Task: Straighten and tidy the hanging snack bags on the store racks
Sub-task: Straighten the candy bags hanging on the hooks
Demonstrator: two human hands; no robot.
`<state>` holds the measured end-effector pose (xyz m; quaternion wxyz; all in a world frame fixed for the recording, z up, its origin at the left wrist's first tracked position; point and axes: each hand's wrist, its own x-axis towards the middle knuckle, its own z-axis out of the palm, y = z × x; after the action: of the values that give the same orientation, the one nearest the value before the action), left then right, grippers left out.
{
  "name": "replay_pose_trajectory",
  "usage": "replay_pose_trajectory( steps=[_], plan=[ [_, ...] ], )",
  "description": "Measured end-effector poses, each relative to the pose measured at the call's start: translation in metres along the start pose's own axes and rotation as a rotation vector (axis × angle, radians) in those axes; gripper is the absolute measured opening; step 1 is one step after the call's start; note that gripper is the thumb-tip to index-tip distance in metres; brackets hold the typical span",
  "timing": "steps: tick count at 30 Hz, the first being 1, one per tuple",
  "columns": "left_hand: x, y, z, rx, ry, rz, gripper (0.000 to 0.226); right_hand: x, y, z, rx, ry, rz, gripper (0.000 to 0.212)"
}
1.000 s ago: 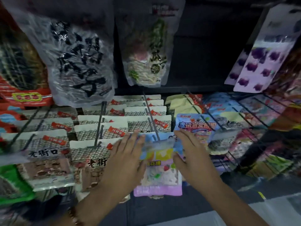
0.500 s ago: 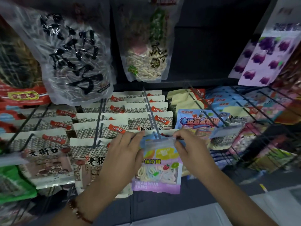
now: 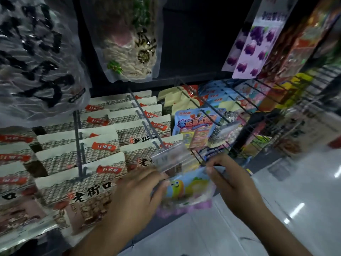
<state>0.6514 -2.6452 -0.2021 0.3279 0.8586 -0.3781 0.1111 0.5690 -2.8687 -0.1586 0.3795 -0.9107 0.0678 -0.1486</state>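
The left hand (image 3: 134, 196) is covering the marshmallow bag's (image 3: 186, 189) left edge. Its print is blurring. The big seed bag (image 3: 36, 56) is running off the frame's left edge.

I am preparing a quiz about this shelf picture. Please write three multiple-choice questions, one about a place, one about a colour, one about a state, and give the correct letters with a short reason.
1. Where is the marshmallow bag relative to the clear price-tag holder?
A. just below it
B. far above it
C. behind the purple-grape bags

2. What colour is the bottom edge of the marshmallow bag?
A. black
B. purple
C. orange

3. What is the state of the marshmallow bag?
A. lying on the floor
B. hanging untouched
C. held by both hands

Answers:
1 A: the bag shows directly under the holder.
2 B: a purple strip runs along its bottom.
3 C: the left hand grips its left edge, the right hand pinches its top right corner.
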Motion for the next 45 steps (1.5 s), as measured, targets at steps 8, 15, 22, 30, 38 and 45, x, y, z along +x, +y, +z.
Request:
replay_pose_trajectory(
  steps=[8,15,22,30,38,45],
  plan=[
    [0.014,0.026,0.029,-0.092,-0.34,-0.114,0.039,-0.011,0.036,-0.018,-0.091,0.029,0.006,0.022],
    [0.052,0.073,0.085,0.13,-0.252,-0.004,0.021,-0.011,0.101,-0.067,-0.099,-0.006,-0.01,0.019],
    [0.117,0.144,0.164,0.155,-0.142,-0.05,0.027,0.001,0.194,-0.15,-0.118,-0.068,-0.049,0.025],
    [0.164,0.207,0.214,0.118,-0.059,-0.139,0.026,0.037,0.256,-0.223,-0.069,-0.164,-0.125,0.019],
    [0.21,0.23,0.233,0.094,-0.074,-0.178,0.027,0.079,0.284,-0.252,0.029,-0.102,-0.122,0.012],
    [0.276,0.247,0.264,0.041,-0.054,-0.124,0.021,0.123,0.311,-0.284,0.192,0.059,0.036,0.016]
  ],
)
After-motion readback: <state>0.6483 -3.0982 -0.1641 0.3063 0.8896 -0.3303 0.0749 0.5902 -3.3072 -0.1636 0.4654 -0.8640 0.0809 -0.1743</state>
